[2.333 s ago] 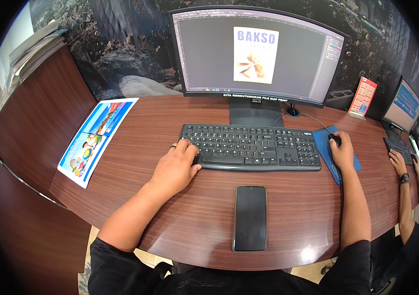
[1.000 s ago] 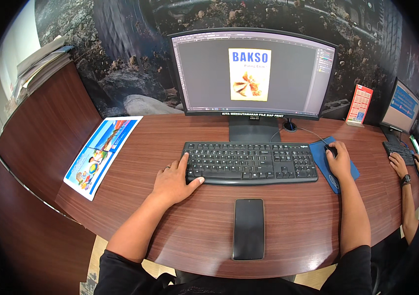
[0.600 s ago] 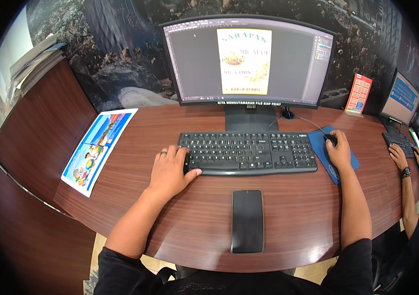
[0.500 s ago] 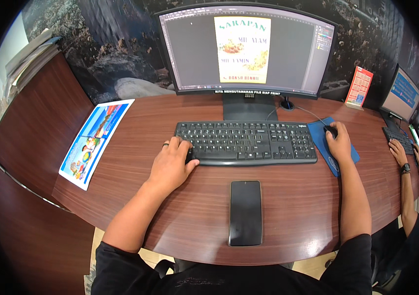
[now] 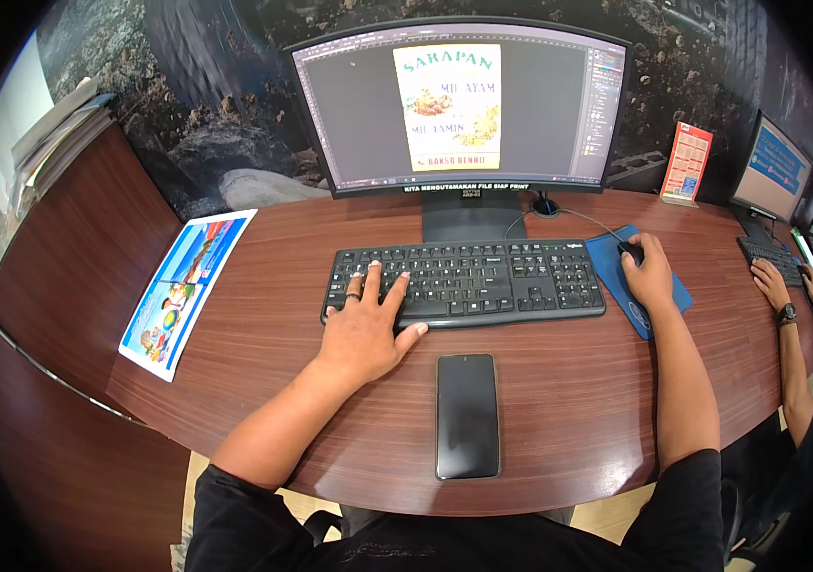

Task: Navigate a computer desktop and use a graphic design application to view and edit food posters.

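The left hand is lying over the left part of the black keyboard, its fingers spread apart and its fingertips above the keys; it is gripping nothing. Whether every fingertip is pressing a key is not possible to see. The thumb is reaching toward the front edge, and a dark ring is sitting on one finger. The right hand is curling around the black mouse, which is resting under its fingers on a blue mouse pad. From the mouse, a thin cable is running away behind the keyboard.

Between the two forearms, nearer to the body than both hands, a phone is lying with its dark screen up on the brown desk. Beyond the hands, a wide monitor is showing a tall, light poster design with food pictures. To the left of the left hand, a colourful printed sheet is lying flat. Further right of the right hand, a co-worker's hand is resting at another keyboard.
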Action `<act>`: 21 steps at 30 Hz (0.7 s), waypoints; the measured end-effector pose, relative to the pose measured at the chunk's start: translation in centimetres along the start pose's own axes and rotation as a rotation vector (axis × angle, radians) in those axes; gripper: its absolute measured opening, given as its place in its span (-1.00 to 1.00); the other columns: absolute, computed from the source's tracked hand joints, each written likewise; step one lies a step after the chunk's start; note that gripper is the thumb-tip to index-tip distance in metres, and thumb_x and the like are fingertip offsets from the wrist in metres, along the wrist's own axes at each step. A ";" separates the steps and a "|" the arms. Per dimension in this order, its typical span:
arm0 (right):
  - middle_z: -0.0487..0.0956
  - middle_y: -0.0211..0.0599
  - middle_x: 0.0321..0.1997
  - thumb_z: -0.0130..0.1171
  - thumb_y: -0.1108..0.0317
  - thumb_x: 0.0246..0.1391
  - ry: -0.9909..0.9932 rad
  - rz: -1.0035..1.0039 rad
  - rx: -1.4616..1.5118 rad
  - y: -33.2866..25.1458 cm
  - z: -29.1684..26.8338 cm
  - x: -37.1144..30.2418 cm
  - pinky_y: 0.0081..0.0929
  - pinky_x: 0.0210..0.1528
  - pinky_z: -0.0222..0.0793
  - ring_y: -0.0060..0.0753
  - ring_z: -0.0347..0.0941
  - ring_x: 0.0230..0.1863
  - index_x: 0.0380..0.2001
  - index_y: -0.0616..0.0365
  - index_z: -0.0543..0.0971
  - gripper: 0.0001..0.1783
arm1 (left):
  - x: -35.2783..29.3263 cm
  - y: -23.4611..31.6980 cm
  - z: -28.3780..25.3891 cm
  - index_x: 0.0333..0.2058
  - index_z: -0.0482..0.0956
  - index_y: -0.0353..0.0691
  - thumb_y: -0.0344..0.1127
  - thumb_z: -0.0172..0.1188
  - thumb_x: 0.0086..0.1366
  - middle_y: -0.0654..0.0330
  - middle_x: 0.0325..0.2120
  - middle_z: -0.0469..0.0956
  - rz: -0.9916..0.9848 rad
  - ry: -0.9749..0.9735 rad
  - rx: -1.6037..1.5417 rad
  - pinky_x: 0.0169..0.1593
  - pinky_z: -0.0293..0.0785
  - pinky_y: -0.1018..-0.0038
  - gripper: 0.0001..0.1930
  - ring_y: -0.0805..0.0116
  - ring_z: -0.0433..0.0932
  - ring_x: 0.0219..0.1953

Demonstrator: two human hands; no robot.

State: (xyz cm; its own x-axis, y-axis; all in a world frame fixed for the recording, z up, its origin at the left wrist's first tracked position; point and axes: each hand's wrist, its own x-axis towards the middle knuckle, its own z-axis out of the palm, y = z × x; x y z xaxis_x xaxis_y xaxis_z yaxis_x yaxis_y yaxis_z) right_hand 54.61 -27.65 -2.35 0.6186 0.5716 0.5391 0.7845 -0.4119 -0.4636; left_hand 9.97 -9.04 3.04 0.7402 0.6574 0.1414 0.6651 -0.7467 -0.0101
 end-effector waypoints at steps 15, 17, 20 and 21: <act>0.62 -0.10 0.06 0.31 0.39 0.07 0.052 -0.032 0.039 0.3 0.4 -0.1 -0.07 0.16 0.47 0.13 0.55 0.13 -0.04 0.13 0.56 -0.65 | -0.6 -2.9 -1.3 0.52 0.15 -0.02 0.31 0.19 0.36 -0.29 0.51 0.04 -0.061 0.079 0.042 0.38 0.32 -0.19 -0.09 -0.42 0.14 0.48; 0.62 -0.11 0.05 0.31 0.40 0.06 0.071 -0.031 0.060 0.1 0.1 -0.3 -0.07 0.15 0.47 0.13 0.56 0.12 -0.05 0.14 0.56 -0.65 | -1.4 -5.7 -1.2 0.55 -0.01 -0.18 0.25 0.20 0.38 -0.30 0.47 0.12 -0.126 0.043 -0.003 0.41 0.31 -0.07 -0.01 -0.37 0.17 0.48; 0.62 -0.11 0.04 0.29 0.41 0.03 0.045 -0.050 0.074 -0.4 0.1 -0.2 -0.09 0.14 0.48 0.12 0.57 0.10 -0.09 0.14 0.59 -0.68 | -2.6 -10.1 0.7 0.55 0.00 -0.20 0.31 0.15 0.39 -0.30 0.45 0.18 -0.212 -0.083 -0.245 0.44 0.19 -0.20 0.00 -0.33 0.19 0.49; 0.62 -0.10 0.04 0.28 0.41 0.02 0.030 -0.038 0.065 -0.4 0.0 -0.3 -0.10 0.13 0.49 0.12 0.57 0.10 -0.11 0.14 0.60 -0.69 | -2.6 -10.3 0.9 0.54 -0.03 -0.28 0.32 0.10 0.42 -0.33 0.44 0.20 -0.208 -0.132 -0.247 0.48 0.11 -0.19 0.00 -0.29 0.20 0.49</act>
State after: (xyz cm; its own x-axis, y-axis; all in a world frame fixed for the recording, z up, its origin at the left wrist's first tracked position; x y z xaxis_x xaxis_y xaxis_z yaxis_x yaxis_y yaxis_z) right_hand 54.14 -27.61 -2.34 0.5903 0.5638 0.5776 0.8036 -0.3426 -0.4867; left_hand 1.30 -2.94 1.86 0.6085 0.7934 -0.0136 0.7708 -0.5870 0.2475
